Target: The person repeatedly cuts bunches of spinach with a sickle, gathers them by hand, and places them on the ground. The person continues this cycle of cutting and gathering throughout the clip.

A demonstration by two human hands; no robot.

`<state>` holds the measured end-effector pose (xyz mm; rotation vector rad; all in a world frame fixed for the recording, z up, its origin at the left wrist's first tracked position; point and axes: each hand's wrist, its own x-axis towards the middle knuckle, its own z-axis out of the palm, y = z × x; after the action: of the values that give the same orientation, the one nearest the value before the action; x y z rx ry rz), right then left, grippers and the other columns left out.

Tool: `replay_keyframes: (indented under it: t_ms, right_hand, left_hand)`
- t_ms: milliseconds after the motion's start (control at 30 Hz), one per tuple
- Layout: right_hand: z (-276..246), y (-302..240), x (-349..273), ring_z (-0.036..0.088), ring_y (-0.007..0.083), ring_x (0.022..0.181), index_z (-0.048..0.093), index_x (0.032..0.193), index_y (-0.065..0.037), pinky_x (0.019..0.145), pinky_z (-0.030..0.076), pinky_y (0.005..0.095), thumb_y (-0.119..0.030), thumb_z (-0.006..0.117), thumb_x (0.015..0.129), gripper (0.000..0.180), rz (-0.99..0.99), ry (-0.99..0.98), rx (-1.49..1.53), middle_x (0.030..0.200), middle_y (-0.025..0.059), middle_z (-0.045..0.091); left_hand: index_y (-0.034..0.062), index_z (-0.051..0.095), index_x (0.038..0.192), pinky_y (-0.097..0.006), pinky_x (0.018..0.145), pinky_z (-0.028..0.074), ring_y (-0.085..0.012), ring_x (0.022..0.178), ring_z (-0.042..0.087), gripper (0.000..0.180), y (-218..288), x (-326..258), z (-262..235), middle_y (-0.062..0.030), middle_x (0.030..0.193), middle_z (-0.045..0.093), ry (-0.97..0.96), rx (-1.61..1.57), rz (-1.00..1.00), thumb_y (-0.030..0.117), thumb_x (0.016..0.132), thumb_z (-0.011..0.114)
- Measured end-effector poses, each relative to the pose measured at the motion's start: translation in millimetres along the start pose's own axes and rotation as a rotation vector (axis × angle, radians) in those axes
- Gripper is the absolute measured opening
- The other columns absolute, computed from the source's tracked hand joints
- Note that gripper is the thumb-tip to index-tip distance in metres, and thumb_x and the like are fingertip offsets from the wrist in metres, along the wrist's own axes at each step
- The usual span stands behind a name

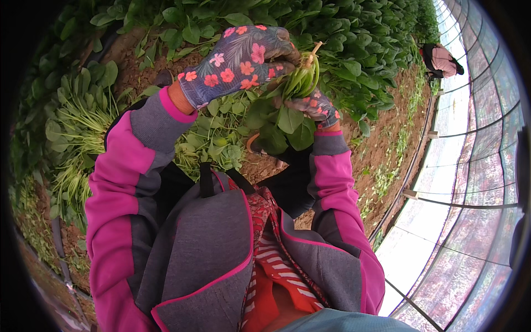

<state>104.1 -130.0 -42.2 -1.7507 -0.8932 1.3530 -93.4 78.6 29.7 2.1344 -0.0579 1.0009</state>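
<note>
Nearest, the right hand in a floral glove cups the leaves of a spinach bunch. Just beyond, the left hand has its fingers closed around the bunch's stems. Far right, another person crouches.

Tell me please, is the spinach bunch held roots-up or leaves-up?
Roots-up: the spinach bunch shows pale stem ends above, leaves hanging below the left hand.

Both hands meet ahead of the chest, left hand above, right hand just below it, the bunch of greens between them. Cut greens lie on the soil at left. Another person crouches far right, beside the greenhouse wall.
</note>
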Motion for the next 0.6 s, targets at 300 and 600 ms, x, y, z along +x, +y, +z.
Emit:
replay_keyframes:
  t_ms: [300,600]
  right_hand:
    - [4,-4,1,0.056,0.0239,0.105,0.040,0.134,0.000,0.086,0.049,0.0351,-0.009,0.065,0.080,0.061,-0.270,-0.229,0.362,0.128,0.0155,0.050]
    - [3,-7,2,0.057,0.0254,0.109,0.042,0.133,0.000,0.091,0.050,0.0372,-0.008,0.065,0.082,0.056,-0.207,-0.279,0.603,0.129,0.0148,0.051]
  left_hand:
    - [0.0101,0.061,0.088,-0.033,0.065,0.049,-0.0246,0.076,0.062,0.018,2,3,-7,-0.0041,0.083,0.061,-0.094,0.048,-0.129,0.020,0.074,0.067]
    - [0.0073,0.063,0.090,-0.032,0.069,0.050,-0.0239,0.077,0.063,0.014,-10,-1,-30,-0.0060,0.082,0.063,0.031,-0.006,-0.142,0.017,0.080,0.064]
